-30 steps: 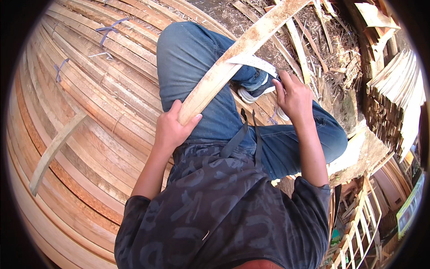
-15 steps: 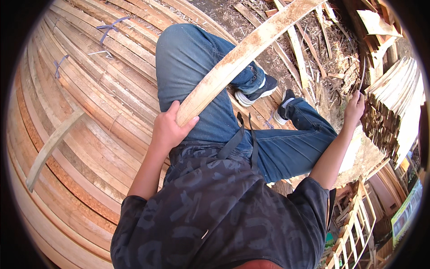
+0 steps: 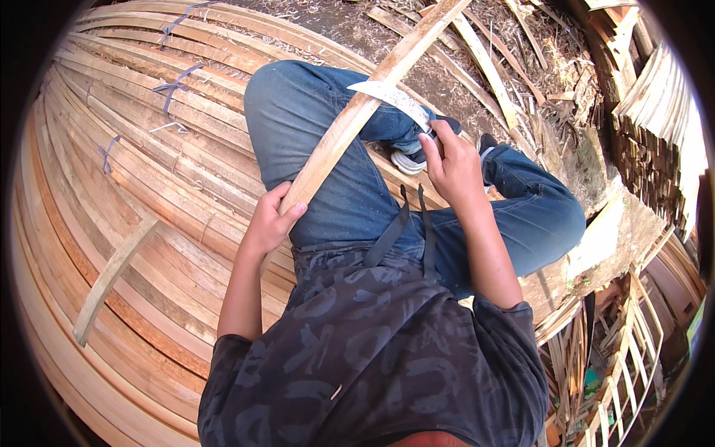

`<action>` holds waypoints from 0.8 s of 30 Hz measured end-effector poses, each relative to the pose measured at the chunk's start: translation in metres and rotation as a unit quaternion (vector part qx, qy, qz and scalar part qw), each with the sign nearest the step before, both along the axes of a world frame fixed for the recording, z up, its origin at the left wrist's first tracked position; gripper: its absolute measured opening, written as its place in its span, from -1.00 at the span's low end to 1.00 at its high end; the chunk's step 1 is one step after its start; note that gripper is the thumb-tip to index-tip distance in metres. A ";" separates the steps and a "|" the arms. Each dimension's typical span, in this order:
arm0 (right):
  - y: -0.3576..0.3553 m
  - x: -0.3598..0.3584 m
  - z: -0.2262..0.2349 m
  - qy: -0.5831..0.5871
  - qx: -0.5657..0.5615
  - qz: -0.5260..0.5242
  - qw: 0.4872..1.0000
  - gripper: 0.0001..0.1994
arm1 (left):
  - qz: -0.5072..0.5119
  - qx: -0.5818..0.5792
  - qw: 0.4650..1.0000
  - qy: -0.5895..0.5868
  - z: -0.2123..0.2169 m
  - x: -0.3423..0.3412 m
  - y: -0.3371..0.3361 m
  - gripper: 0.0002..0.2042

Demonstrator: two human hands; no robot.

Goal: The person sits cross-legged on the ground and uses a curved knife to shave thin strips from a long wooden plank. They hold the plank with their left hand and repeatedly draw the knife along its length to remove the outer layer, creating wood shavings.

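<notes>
My left hand [image 3: 267, 223] is closed round the near end of a long wooden strip [image 3: 337, 146]. The strip slants away up and to the right, passing over my bent left leg. In my right hand [image 3: 456, 170] is a sickle with a pale curved blade [image 3: 406, 100]; its grip is mostly hidden by my fingers. The blade lies across the strip around its middle, its tip reaching just past the strip's left edge. Whether the edge bites into the wood, I cannot tell.
Long wooden strips [image 3: 160, 261], some tied with blue bands [image 3: 173, 86], cover the left side. A short curved stick [image 3: 112, 279] lies across them. Scrap slats [image 3: 484, 71] and shavings litter the far ground. Stacked thin boards [image 3: 659, 123] stand at right, near a stone block [image 3: 611, 238].
My right hand has swung in from the far right, bringing the sickle blade onto the strip. The strip now points more steeply away, and my left hand keeps its hold.
</notes>
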State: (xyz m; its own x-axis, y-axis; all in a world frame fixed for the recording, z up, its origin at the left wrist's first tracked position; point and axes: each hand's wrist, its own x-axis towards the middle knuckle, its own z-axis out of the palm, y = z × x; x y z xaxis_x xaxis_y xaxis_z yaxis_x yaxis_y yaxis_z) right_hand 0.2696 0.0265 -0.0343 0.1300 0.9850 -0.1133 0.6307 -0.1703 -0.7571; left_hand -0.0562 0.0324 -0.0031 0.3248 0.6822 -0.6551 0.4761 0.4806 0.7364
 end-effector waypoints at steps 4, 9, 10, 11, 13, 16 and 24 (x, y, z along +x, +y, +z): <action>0.009 0.010 -0.001 -0.023 -0.001 0.032 0.999 -0.80 | -0.001 0.011 1.000 0.008 -0.005 -0.002 -0.002 -0.71; 0.027 0.040 -0.027 -0.117 0.051 0.082 0.989 -0.78 | -0.003 0.024 0.999 0.044 0.002 0.006 -0.003 -0.71; 0.035 0.046 -0.026 -0.132 0.064 0.086 0.985 -0.78 | 0.006 0.028 0.999 0.043 0.002 0.007 -0.004 -0.70; 0.044 0.054 -0.027 -0.146 0.077 0.090 0.982 -0.78 | 0.015 0.032 0.998 0.044 0.001 0.009 -0.006 -0.69; 0.065 0.078 -0.042 -0.109 0.000 -0.081 0.991 -0.72 | 0.012 0.041 0.998 0.053 0.002 0.006 -0.007 -0.67; 0.065 0.248 -0.076 -0.145 -0.110 -0.365 0.913 -0.58 | -0.020 0.050 0.996 0.069 0.010 0.005 -0.006 -0.65; 0.018 0.184 -0.009 -0.008 -0.002 -0.286 0.958 -0.67 | -0.022 0.060 0.990 0.128 0.008 0.019 -0.009 -0.68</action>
